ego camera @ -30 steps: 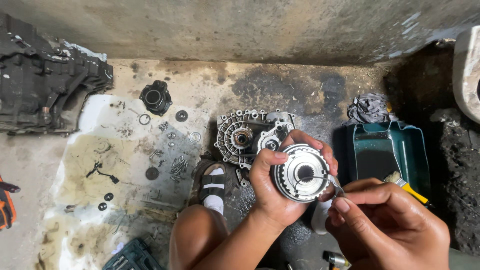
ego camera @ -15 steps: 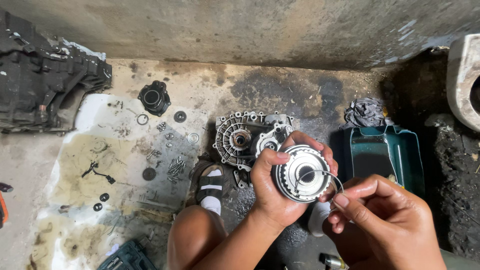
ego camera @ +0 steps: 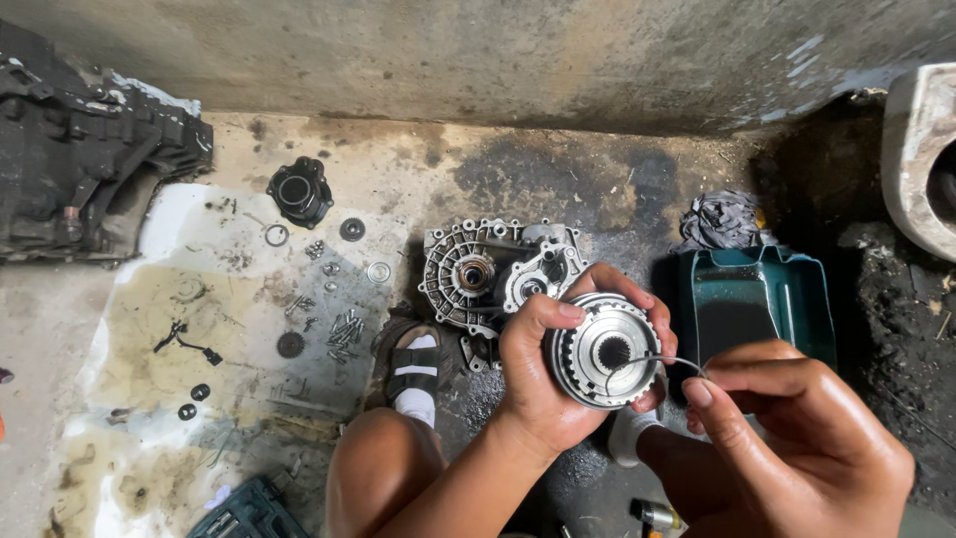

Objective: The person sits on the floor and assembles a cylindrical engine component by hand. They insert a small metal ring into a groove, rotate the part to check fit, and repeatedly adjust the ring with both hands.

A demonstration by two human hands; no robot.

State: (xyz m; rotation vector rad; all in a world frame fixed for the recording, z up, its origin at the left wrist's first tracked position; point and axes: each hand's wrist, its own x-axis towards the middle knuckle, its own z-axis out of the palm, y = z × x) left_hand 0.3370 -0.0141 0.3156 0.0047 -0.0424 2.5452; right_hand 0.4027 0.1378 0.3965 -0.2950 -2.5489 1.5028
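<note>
My left hand [ego camera: 538, 374] grips a round toothed metal hub [ego camera: 600, 351] with a splined centre hole, held face up in front of me. My right hand [ego camera: 797, 428] pinches a thin curved wire ring [ego camera: 662, 361] whose free end lies against the hub's face near the centre. Just behind the hub, on the oily floor, rests a grey cast gearbox housing [ego camera: 488, 269] with two round openings. My knee and sandalled foot [ego camera: 413, 369] sit below and left of it.
A green metal tray [ego camera: 757, 299] with a dark rag [ego camera: 725, 221] behind it lies to the right. Bolts, washers and rings are scattered on a white sheet [ego camera: 209, 299] at left, near a black round part [ego camera: 298, 191] and a large black casing [ego camera: 80, 149]. A concrete wall runs behind.
The view has shifted slightly. My right hand has brought the wire ring's end onto the hub's face; my left hand keeps its hold on the hub.
</note>
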